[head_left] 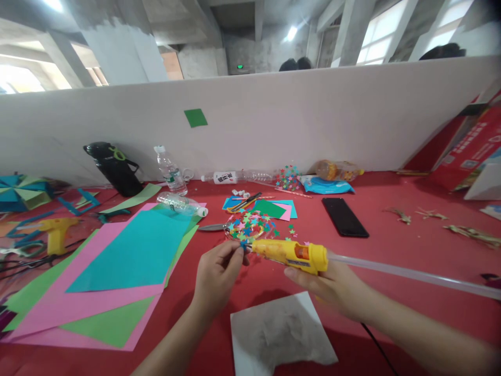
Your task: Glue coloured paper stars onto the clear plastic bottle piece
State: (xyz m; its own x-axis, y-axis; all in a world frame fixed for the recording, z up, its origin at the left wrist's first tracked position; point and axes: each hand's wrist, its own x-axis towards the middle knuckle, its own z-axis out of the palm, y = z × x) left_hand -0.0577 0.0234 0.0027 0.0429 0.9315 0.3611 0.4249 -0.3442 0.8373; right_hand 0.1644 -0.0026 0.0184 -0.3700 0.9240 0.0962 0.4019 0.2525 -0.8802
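My right hand [332, 284] is closed around the handle of a yellow hot glue gun [277, 251], its nozzle aimed left. A long clear glue stick [403, 272] runs out of the gun's back end. At the nozzle tip, my left hand [219, 271] pinches a small blue paper star [244, 244] between thumb and forefinger. Nozzle and star look to be touching or nearly so. Just beyond them lies a heap of colourful paper stars [250, 224]. Below the gun, a crumpled white sheet [282, 331] rests on the red table [410, 250].
Coloured paper sheets [133, 250] cover the left, with a second yellow glue gun [58, 235] beyond. A black flask [113, 169], plastic bottles [172, 175] and a blue packet [326, 185] stand or lie along the white partition [254, 125]. A phone [344, 216] lies to the right.
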